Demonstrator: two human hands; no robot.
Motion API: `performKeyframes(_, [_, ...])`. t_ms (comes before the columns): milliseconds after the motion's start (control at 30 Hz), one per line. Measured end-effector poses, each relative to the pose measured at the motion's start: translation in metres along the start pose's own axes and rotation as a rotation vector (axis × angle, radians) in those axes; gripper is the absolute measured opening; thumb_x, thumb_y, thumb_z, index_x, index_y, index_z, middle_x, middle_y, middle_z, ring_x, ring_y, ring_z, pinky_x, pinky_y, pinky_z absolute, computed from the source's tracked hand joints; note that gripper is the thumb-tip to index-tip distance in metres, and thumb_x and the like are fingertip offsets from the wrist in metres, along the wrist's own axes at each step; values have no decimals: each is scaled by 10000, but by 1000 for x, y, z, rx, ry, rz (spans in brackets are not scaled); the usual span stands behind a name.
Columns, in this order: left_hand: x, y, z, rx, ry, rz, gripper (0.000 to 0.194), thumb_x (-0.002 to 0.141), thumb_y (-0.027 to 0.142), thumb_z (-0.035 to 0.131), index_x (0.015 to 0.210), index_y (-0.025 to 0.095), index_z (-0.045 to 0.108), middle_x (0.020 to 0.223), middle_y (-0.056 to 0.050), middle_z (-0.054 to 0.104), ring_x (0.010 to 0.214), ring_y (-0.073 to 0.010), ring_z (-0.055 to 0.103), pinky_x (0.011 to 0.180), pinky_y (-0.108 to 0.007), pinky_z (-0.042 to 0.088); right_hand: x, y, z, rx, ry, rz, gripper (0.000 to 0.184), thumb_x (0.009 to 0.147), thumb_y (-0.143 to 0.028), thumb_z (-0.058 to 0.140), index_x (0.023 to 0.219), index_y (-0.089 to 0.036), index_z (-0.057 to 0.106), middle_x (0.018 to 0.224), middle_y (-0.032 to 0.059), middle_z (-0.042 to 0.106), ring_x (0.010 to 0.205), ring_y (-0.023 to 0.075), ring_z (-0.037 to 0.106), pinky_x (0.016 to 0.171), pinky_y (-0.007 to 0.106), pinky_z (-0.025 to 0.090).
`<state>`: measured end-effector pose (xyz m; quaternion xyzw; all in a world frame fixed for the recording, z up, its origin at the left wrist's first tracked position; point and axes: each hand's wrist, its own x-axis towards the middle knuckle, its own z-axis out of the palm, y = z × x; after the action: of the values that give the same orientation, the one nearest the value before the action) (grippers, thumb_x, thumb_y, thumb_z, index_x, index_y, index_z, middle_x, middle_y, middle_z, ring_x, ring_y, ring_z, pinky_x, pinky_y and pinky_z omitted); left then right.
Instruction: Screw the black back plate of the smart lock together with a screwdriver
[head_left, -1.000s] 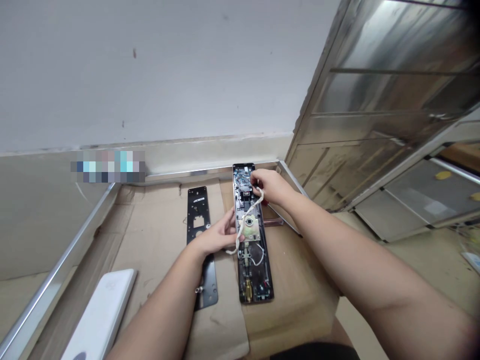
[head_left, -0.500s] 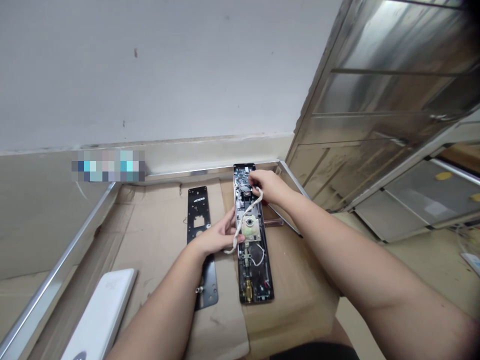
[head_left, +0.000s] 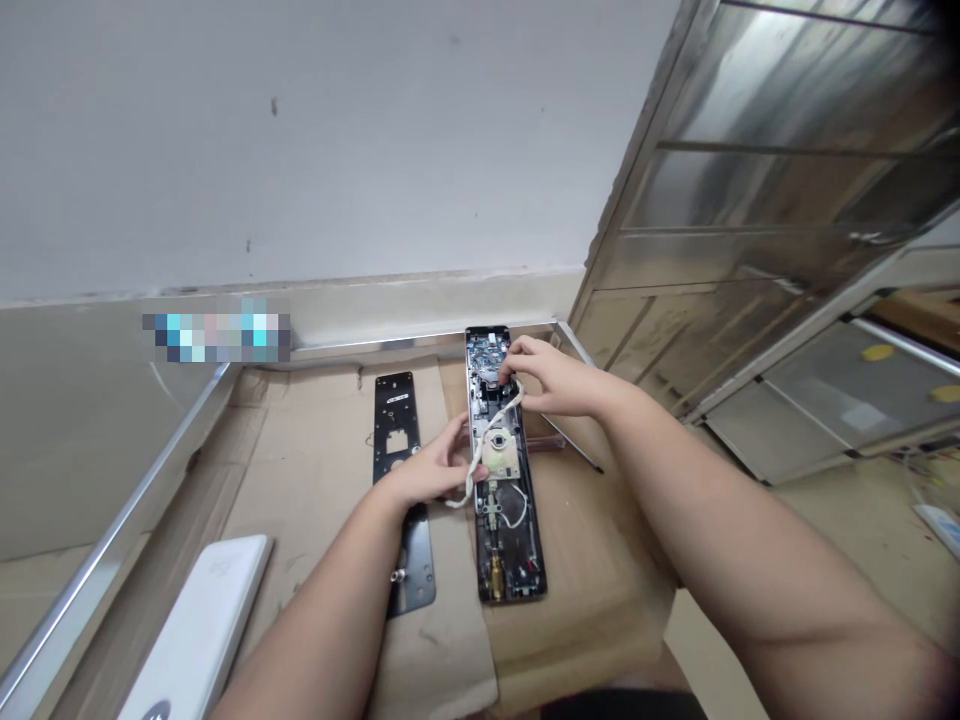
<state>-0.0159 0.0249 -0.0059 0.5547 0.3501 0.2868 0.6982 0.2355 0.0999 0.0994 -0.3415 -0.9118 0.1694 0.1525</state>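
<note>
An opened electronic door lock panel (head_left: 535, 540), long and black, lies with its inner side up. Inside are a blue circuit board (head_left: 487, 352), a square metal plate with a round hub (head_left: 500, 455) and a brass-coloured part near its close end. My left hand (head_left: 439, 465) grips the panel's left edge, thumb on top near the hub plate. A white wrapped cable (head_left: 491, 428) runs loosely over the panel from my left thumb up to the board. My right hand (head_left: 544, 375) has bent fingers at the cable's upper end, beside the board; the fingertips partly hide the plug area.
A black mounting plate (head_left: 395, 410) with cut-outs lies left of the panel, partly under my left forearm. A white cover (head_left: 206, 610) sits at the lower left. A thin dark rod (head_left: 574, 445) lies to the right. Cardboard (head_left: 315, 450) covers the metal-edged table, against a wall.
My right hand has shifted slightly right and its fingers have spread a little, so more of the circuit board shows. My left hand stays at the panel's edge.
</note>
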Motion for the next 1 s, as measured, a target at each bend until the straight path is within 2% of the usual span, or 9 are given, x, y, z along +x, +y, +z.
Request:
performKeyframes(100, [0, 0, 1, 14, 5, -18, 1020, 788, 308, 808, 1581, 351, 168, 1499, -205, 434, 541, -34, 533, 428, -176, 416, -1, -13, -4, -80, -76, -15, 139, 749, -223, 767, 878, -238, 716, 1046, 72, 520, 1037, 259, 466, 928, 412, 428])
performKeyframes(200, [1, -2, 0, 16, 9, -11, 1002, 783, 322, 818, 1569, 358, 198, 1505, -190, 434, 549, -47, 561, 442, -195, 453, 2, -18, 0, -141, -116, -16, 40, 778, -211, 756, 789, -215, 718, 949, 73, 561, 963, 247, 469, 858, 389, 419])
performKeyframes(333, [-2, -1, -6, -27, -3, -12, 890, 802, 334, 807, 1537, 298, 305, 1430, -176, 506, 672, -100, 631, 529, -216, 515, 4, -19, 2, -173, -101, -26, 69, 854, -263, 696, 815, -208, 710, 866, 67, 604, 939, 241, 503, 826, 370, 405])
performKeyframes(500, [-13, 8, -20, -236, -26, -119, 672, 845, 413, 762, 1424, 246, 465, 1291, -134, 583, 858, -212, 715, 801, -386, 596, 0, -25, -4, -126, -20, -38, 104, 901, -261, 621, 979, -218, 675, 869, 53, 648, 917, 216, 549, 786, 328, 399])
performKeyframes(600, [-15, 13, -29, -380, -80, -157, 630, 897, 643, 585, 1348, 206, 538, 1195, -134, 627, 931, -293, 725, 824, -427, 585, -2, -29, -6, -141, 11, -3, 94, 900, -245, 585, 978, -225, 634, 845, 45, 629, 838, 193, 553, 728, 307, 375])
performKeyframes(700, [-12, 15, -33, -420, -50, -137, 726, 914, 749, 414, 1290, 150, 578, 1087, -145, 659, 914, -292, 721, 766, -379, 579, -3, -32, -7, -116, 46, 26, 23, 882, -217, 562, 905, -221, 560, 800, 11, 624, 722, 151, 527, 667, 287, 340])
performKeyframes(767, [-9, 14, -31, -383, 27, -95, 648, 935, 691, 455, 1268, 149, 578, 1036, -127, 666, 884, -255, 717, 760, -353, 570, -2, -33, -6, -71, 65, 44, 51, 867, -206, 566, 851, -214, 519, 766, -7, 619, 667, 131, 504, 637, 279, 326])
performKeyframes(867, [-5, 11, -21, -283, 116, -32, 461, 924, 490, 643, 1252, 177, 560, 1023, -93, 663, 876, -209, 703, 828, -367, 562, -1, -32, -5, -16, 31, 80, 127, 856, -221, 602, 801, -207, 489, 717, -14, 603, 626, 123, 493, 619, 276, 331])
performKeyframes(1000, [-2, 7, -3, -227, 133, -35, 486, 833, 310, 787, 1240, 206, 543, 1139, -93, 655, 947, -184, 683, 864, -342, 546, 2, -26, 1, -36, -66, 91, 210, 844, -229, 658, 754, -204, 469, 710, -9, 591, 656, 137, 498, 632, 279, 341])
